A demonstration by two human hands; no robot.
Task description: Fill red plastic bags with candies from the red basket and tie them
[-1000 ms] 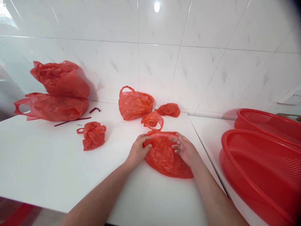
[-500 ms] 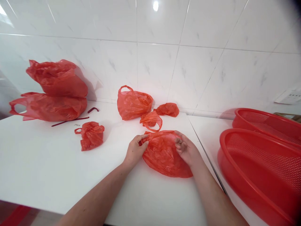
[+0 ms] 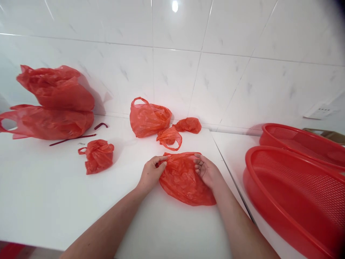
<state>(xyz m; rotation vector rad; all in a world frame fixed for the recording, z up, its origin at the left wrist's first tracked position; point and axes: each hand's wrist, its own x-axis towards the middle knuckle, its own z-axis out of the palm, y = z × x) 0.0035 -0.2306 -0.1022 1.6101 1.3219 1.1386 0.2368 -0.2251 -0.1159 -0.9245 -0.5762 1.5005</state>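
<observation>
A crumpled red plastic bag (image 3: 185, 183) lies on the white table in front of me, its opening edge stretched between both hands. My left hand (image 3: 152, 172) pinches the bag's upper left corner between thumb and fingers. At the upper right edge, my right hand (image 3: 207, 171) is closed on the plastic, the index fingertip on the rim and the other fingers curled. The right thumb is hidden. Just beyond the bag sit a small red bag with a loop handle (image 3: 169, 138) and another small knotted one (image 3: 188, 125).
Two full red bags (image 3: 54, 122) are stacked at the left, near dark red twisted strips (image 3: 72, 139) and a small tied bag (image 3: 99, 156). A handled bag (image 3: 149, 120) leans by the tiled wall (image 3: 175, 79). Red mesh baskets (image 3: 250, 169) stand right, past a table seam.
The view has shifted slightly, so most things sit a little further left. Both hands keep their places on the bag's edge, and its shape has barely altered.
</observation>
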